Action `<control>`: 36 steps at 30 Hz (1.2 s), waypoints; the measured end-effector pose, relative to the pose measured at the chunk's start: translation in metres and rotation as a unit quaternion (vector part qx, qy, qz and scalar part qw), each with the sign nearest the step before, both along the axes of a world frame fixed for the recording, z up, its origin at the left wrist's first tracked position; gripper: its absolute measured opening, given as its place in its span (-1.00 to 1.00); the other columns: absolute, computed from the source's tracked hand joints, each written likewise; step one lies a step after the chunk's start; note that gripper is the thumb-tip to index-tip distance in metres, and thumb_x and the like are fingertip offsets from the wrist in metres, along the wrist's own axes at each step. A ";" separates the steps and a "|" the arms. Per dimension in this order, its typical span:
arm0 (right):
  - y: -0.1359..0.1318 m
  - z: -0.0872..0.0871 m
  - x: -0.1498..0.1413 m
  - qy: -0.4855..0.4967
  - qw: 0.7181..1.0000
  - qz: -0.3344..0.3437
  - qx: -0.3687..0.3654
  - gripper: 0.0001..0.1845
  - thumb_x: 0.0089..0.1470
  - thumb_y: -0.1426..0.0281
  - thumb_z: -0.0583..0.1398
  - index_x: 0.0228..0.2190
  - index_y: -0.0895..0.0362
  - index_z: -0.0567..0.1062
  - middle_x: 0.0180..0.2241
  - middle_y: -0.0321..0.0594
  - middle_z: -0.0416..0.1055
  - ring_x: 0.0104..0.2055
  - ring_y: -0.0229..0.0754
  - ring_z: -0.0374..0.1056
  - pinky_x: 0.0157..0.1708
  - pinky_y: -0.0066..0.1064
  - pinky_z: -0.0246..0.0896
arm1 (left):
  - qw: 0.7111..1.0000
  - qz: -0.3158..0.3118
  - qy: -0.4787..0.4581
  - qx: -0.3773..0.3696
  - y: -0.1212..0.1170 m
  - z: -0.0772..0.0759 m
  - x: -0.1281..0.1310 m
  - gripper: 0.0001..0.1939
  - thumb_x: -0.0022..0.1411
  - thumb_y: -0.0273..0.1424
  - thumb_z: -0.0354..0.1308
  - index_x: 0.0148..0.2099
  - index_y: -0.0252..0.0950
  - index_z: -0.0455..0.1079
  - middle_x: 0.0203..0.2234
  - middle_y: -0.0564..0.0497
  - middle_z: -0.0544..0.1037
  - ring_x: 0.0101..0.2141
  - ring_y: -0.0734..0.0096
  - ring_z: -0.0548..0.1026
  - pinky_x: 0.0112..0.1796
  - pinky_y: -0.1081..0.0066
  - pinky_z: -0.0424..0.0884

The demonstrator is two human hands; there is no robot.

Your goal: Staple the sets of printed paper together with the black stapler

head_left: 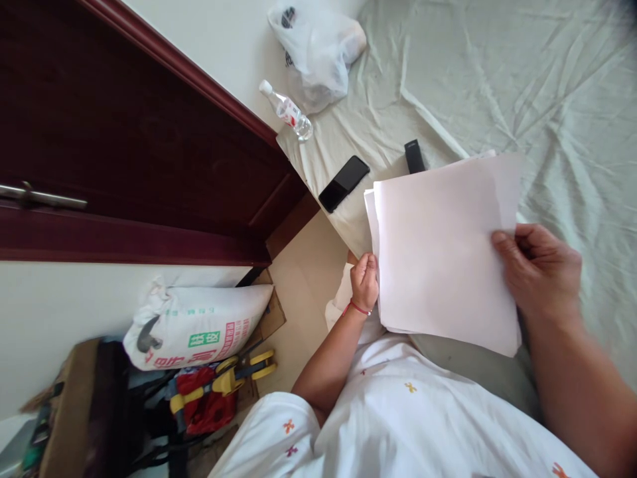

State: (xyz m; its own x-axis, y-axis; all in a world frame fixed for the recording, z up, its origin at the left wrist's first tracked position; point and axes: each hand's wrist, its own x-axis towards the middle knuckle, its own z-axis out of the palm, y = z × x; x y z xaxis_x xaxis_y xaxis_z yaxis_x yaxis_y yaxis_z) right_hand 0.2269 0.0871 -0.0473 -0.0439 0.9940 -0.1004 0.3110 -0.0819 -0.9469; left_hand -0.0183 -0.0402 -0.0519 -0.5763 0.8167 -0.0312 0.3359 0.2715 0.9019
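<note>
A stack of white paper sheets [448, 255] is held up in front of me, over the edge of the bed. My left hand [365, 282], with a red string bracelet at the wrist, grips the stack's left edge. On the opposite side, my right hand [540, 269] pinches the right edge, thumb on top and fingers underneath. The sheets are slightly uneven at the left, where a few lower ones stick out. No writing shows on the top sheet. Just beyond the paper lies a small black object [414, 156], partly covered by the stack.
A black phone [344, 183] rests near the edge of the bed's pale green sheet [472, 73]. Behind it are a clear plastic bottle [288, 111] and a white plastic bag [321, 56]. To the left are a dark red door [149, 119] and a printed white sack [199, 325].
</note>
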 end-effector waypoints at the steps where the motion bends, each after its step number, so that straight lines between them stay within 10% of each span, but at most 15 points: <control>1: 0.000 0.000 0.000 0.000 1.000 -0.002 -0.003 -0.70 0.16 0.11 0.29 -0.27 0.09 0.59 -0.46 -0.32 0.46 -0.46 -0.28 0.26 -0.45 -0.43 0.11 | 1.000 0.001 0.003 0.000 0.000 -0.001 0.000 -0.43 0.44 0.10 -0.06 -0.42 -0.26 0.15 -0.56 0.07 0.18 -0.45 0.45 0.15 -0.38 0.38 0.11; 36: -0.003 0.005 -0.005 0.031 0.999 -0.031 -0.017 -0.74 0.13 0.15 0.32 -0.28 0.09 0.61 -0.47 -0.35 0.50 -0.49 -0.31 0.26 -0.46 -0.44 0.10 | 1.000 -0.013 0.009 -0.001 -0.003 -0.004 0.000 -0.51 0.41 0.04 0.06 -0.31 -0.30 0.35 -0.59 0.13 0.19 -0.52 0.54 0.13 -0.44 0.42 0.06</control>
